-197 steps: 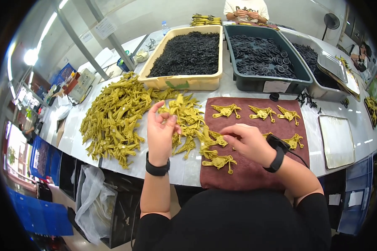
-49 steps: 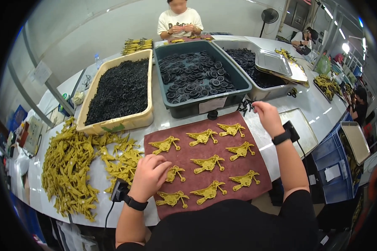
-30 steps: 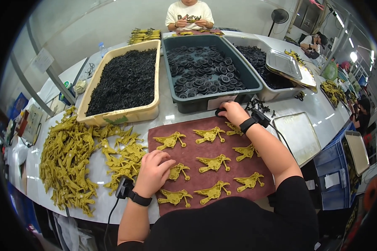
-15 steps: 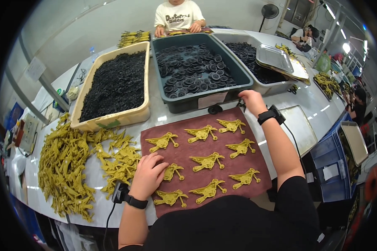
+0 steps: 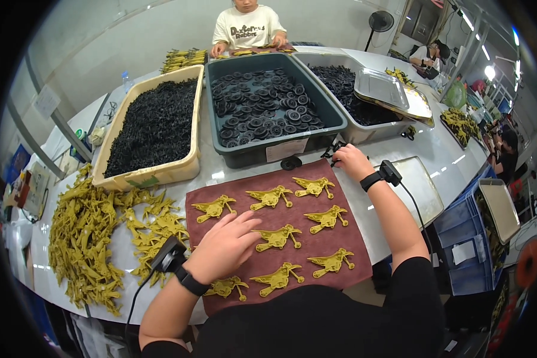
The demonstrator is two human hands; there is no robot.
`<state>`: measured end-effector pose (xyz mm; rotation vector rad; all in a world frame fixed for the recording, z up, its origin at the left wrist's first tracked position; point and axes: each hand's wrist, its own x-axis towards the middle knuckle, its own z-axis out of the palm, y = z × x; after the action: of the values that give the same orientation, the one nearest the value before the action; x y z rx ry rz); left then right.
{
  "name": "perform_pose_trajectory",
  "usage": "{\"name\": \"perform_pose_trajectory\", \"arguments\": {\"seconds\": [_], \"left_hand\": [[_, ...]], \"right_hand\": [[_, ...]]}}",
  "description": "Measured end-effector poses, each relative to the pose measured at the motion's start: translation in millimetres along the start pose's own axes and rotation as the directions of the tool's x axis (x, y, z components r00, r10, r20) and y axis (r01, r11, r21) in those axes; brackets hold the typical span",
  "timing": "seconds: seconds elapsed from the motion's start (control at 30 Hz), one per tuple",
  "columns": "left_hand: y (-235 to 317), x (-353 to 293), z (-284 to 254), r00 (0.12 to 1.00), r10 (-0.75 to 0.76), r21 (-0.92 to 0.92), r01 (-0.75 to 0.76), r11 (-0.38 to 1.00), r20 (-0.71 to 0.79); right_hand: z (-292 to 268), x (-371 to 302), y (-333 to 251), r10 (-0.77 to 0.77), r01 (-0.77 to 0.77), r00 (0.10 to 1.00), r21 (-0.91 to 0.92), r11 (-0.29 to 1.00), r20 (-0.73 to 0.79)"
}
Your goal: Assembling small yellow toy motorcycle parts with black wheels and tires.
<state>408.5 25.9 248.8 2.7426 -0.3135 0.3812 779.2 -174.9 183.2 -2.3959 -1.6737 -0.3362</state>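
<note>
Yellow-green plastic figures (image 5: 278, 236), winged and bird-like, lie in rows on a maroon cloth (image 5: 352, 247) spread over the white counter (image 5: 209, 174); nine or so show, each lying apart from its neighbours.

Left hand (image 5: 224, 247): rests palm down on the cloth's left half, fingers (image 5: 249, 222) loosely spread, their tips close beside a middle-row figure; whether they touch it cannot be told. A black band with a small wired device sits at the wrist.

Right hand (image 5: 350, 161): reaches to the cloth's far right corner, fingers curled together over small black parts (image 5: 333, 151) at the foot of the bins; whether they pinch one cannot be told. A black band and wired device sit at this wrist too.

Loose heap of yellow-green figures (image 5: 95, 232): on the counter left of the cloth.

Cream bin (image 5: 149, 174): far left, filled with small black pieces.

Dark teal bin (image 5: 247, 156): just beyond the cloth, holding black wheel-like discs.

Grey bin (image 5: 373, 130): to the right, more black parts, a metal tray (image 5: 380, 88) lying across it.

Another person (image 5: 248, 27): in a pale shirt, at the far side of the counter.
</note>
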Motion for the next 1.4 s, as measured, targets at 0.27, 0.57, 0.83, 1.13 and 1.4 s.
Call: {"name": "perform_pose_trajectory", "arguments": {"seconds": [0.27, 0.57, 0.83, 1.13, 1.4], "left_hand": [[-1, 97, 57, 0.986, 0.139, 0.044, -0.143, 0.989, 0.096], [-6, 144, 109, 0.961, 0.044, 0.072, -0.066, 0.995, 0.272], [-10, 144, 114, 0.957, 0.031, 0.074, -0.055, 0.996, 0.288], [-11, 144, 113, 0.951, -0.001, 0.027, -0.008, 1.0, 0.31], [-9, 143, 115, 0.95, -0.023, 0.016, 0.019, 1.0, 0.311]], "right_hand": [[4, -2, -7, 0.021, -0.006, 0.99, 0.108, 0.994, -0.141], [-21, 3, -42, 0.186, -0.307, 0.949, 0.599, 0.739, 0.256], [-12, 14, -36, 0.032, -0.173, 0.958, 0.485, 0.857, 0.286], [-13, 21, -34, -0.036, -0.173, 0.911, 0.46, 0.871, 0.411], [-15, 21, -35, -0.029, -0.207, 0.902, 0.49, 0.847, 0.431]]}}
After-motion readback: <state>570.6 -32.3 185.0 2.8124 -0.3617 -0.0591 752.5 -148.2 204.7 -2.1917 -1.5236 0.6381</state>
